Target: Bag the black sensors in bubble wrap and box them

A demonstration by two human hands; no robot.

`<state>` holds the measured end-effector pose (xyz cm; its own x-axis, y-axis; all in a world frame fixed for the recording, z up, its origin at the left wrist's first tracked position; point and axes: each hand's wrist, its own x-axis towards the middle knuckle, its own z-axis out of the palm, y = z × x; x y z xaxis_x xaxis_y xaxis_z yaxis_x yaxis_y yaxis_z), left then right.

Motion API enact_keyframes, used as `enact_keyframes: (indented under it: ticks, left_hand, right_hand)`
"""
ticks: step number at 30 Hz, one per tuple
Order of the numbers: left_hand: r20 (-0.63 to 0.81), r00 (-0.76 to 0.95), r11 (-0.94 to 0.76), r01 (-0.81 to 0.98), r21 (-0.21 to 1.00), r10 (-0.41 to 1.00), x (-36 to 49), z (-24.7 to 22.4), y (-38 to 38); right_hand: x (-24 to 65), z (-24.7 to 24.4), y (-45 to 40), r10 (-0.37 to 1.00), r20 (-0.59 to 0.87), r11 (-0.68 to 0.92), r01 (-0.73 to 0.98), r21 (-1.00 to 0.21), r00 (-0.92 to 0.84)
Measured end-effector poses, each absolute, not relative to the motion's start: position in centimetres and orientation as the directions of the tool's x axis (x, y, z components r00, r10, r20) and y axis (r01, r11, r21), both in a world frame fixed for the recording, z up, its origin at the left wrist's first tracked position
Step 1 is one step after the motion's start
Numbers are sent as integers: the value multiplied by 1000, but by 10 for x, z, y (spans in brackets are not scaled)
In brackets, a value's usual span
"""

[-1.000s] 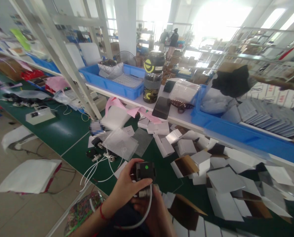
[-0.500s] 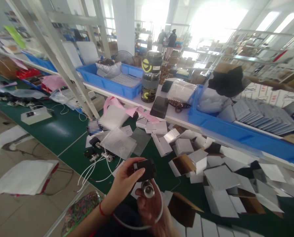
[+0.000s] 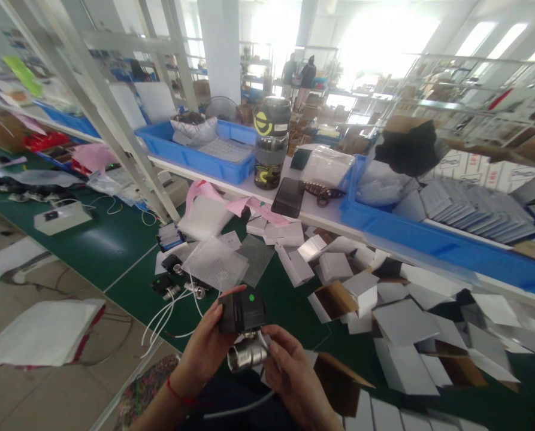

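A motorized ball valve, with a black actuator housing [image 3: 244, 310] marked by a green dot and a silver metal valve body [image 3: 244, 355], is held up over the front edge of the bench. My left hand [image 3: 206, 341], a red string around its wrist, grips the housing from the left. On the other side, my right hand [image 3: 289, 365] pinches the white cable [image 3: 262, 339] where it leaves the valve, its fingers close against the metal body. The cable's loose end hangs below. More such valves [image 3: 166, 286] with white cables lie to the left on the green bench, partly under bubble-wrap bags [image 3: 215, 263].
Open white cardboard boxes [image 3: 406, 323] crowd the bench's right side. Along the raised shelf stand a blue tray [image 3: 195, 157], a dark bottle [image 3: 271, 143], a phone [image 3: 287, 197] and a long blue bin [image 3: 429, 245]. A metal post [image 3: 114, 131] rises at left. Two people stand far back.
The valve has turned so its green-dotted face shows and its metal opening points left. My right hand has shifted from beneath the metal body to the cable at its right side.
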<state>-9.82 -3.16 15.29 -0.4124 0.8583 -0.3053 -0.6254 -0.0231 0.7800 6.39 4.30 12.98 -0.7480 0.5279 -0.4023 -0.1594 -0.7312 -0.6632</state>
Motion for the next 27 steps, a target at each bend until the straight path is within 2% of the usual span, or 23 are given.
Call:
enact_keyframes:
  ticks: [2, 5, 8, 11, 14, 16, 18, 20, 24, 26, 27]
  left_hand:
    - [-285, -357, -36, -676, 736, 890, -99, 151, -36]
    - [-243, -374, -69, -655, 753, 895, -101, 144, -43]
    - [-352, -405, 12, -641, 767, 844, -100, 133, -52]
    - [-475, -435, 119, -629, 768, 765, -99, 124, -60]
    - [-535, -438, 221, -587, 779, 723, -102, 127, -66]
    - [-551, -375, 330, -510, 794, 745, -105, 135, -67]
    - [-564, -287, 432, -410, 803, 775, -107, 145, -67]
    - [-562, -262, 453, -377, 808, 785, -107, 152, -66]
    - [-450, -412, 292, -390, 873, 792, -107, 153, -65]
    - [-403, -456, 271, -329, 905, 794, -108, 146, -66]
    - [-390, -452, 270, -308, 912, 802, -108, 143, -67]
  right_hand:
    - [63, 141, 48, 580, -351, -647, -154, -747, -735]
    - [63, 157, 55, 656, -273, -480, -109, -871, -704]
    - [66, 167, 58, 692, -185, -132, 129, -983, -698]
    - [71, 169, 59, 659, -73, 219, 284, -933, -749]
    - [76, 169, 59, 554, 74, 475, 242, -846, -829]
    - [78, 168, 59, 464, 160, 605, 180, -776, -871]
    - [81, 167, 59, 399, 181, 677, 155, -720, -899]
    - [87, 167, 58, 366, 121, 699, 186, -691, -923]
    - [104, 172, 56, 366, -77, 741, 341, -579, -927]
    - [108, 179, 56, 264, -97, 784, 272, -558, -960]
    - [107, 183, 58, 202, -72, 779, 205, -593, -977]
